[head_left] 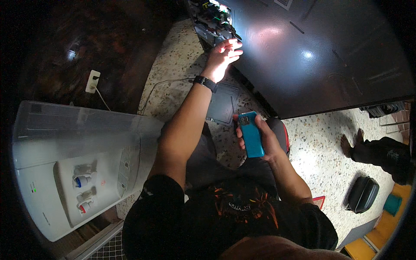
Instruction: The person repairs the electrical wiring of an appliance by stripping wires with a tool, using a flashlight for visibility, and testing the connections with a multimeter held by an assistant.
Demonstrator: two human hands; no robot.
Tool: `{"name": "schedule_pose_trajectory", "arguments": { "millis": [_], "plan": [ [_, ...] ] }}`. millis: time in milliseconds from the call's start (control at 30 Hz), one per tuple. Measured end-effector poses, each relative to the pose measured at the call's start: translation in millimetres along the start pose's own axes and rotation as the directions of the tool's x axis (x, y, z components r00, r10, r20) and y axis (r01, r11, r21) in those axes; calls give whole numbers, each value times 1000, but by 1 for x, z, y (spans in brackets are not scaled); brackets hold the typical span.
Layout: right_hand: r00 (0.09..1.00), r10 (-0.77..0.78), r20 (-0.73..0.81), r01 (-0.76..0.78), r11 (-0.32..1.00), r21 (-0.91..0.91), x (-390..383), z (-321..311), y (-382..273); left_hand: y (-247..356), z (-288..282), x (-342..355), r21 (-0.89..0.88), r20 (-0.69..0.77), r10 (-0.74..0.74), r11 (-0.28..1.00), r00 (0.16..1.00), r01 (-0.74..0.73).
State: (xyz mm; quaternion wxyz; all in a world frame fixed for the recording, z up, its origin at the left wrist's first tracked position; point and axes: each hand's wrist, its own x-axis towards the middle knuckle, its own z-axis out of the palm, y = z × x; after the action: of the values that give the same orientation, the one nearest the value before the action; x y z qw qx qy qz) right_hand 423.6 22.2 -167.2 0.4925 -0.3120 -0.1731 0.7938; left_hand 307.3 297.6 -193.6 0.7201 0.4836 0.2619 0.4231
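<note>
While the right hand (269, 139) wraps snugly around a blue phone (252, 138) above the lap, the left hand (226, 51) is half open, its fingers apart, with nothing seen in it. It reaches well ahead of the phone, close to some wires (213, 18) in a big dark box (312, 69). Just ahead and left of the phone, a flat gray panel (224, 102) lies on the speckled floor (310, 145). Far left of the phone is a white water machine (45, 186). Far right are another person's feet (349, 145) and a black bag (363, 194).
</note>
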Motion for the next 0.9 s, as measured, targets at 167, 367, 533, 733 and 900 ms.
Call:
{"name": "schedule_pose_trajectory", "arguments": {
  "millis": [167, 367, 533, 733, 900],
  "plan": [
    [997, -72, 16, 73, 996, -43, 19, 19, -4, 3, -2, 5, 21, -8, 42, 999, 999, -42],
    [997, -73, -2, 73, 996, -56, 23, 21, 0, 6, -3, 0, 90, -62, 27, 996, 998, -21],
    [1000, 27, 8, -27, 995, 100, 23, 4, -4, -1, -16, 7, 56, 123, 92, 994, 988, -99],
    [996, -86, -1, 86, 994, 70, 26, -3, -7, 10, 7, 5, 30, -47, -2, 1000, 999, 4],
    [990, -124, -65, 132, 983, 129, 9, -9, -6, 3, 18, 10, 11, -79, -101, 995, 992, 102]
  ]
}}
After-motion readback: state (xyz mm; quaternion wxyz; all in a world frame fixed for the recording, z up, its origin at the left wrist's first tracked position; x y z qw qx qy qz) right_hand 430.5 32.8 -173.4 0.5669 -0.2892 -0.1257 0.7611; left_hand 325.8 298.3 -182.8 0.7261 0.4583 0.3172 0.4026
